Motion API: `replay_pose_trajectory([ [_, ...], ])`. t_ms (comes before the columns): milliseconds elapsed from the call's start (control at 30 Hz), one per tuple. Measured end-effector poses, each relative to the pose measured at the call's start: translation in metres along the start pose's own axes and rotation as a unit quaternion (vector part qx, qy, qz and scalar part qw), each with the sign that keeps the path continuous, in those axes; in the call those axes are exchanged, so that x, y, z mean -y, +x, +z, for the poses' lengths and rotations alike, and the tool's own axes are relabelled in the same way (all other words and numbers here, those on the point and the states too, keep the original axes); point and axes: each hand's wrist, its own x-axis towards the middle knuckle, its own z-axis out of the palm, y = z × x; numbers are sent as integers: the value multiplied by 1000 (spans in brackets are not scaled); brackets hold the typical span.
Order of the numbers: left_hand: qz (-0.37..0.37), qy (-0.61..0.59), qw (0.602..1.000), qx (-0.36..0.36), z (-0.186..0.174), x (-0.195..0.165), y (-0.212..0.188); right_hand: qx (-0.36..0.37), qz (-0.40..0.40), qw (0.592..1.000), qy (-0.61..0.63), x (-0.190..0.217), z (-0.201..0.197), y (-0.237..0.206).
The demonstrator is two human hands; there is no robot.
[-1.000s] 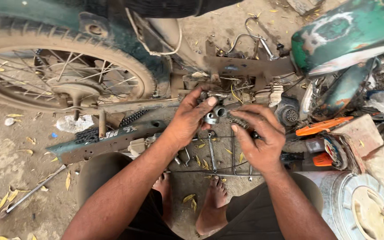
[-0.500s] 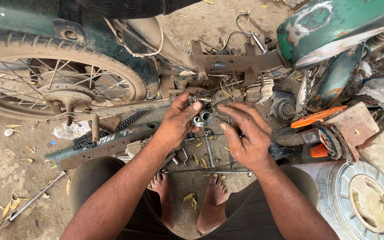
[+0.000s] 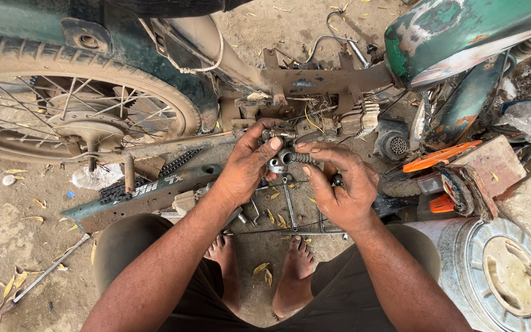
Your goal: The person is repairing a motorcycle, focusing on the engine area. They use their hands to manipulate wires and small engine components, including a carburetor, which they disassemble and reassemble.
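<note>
I squat barefoot in front of a stripped green motorcycle [image 3: 339, 80]. My left hand [image 3: 247, 166] grips a small round metal part [image 3: 276, 161] just below the bike's rusty frame. My right hand [image 3: 339, 184] holds the end of a coiled metal spring [image 3: 302, 158] that meets that part; its fingers curl around a dark piece underneath. Both hands are greasy and touch each other at the thumbs.
The spoked rear wheel [image 3: 62, 110] fills the left. A chain cover [image 3: 149, 190] lies by my left knee, thin rods [image 3: 290, 230] across the ground by my feet. A long tool [image 3: 44, 273] lies at lower left. A round metal cover [image 3: 505, 270] and orange parts [image 3: 437, 157] sit right.
My hands have stayed together on the small metal part, shifting slightly in view as my head moved. The grip looks much the same.
</note>
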Motion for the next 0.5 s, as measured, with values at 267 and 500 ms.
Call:
replay_pose_trajectory([
  [267, 10, 3, 1000, 6, 1, 0, -3, -6, -4, 1000, -7, 1, 2, -1],
  [500, 3, 7, 1000, 4, 2, 1, -3, 2, -1, 1000, -6, -3, -1, -4],
])
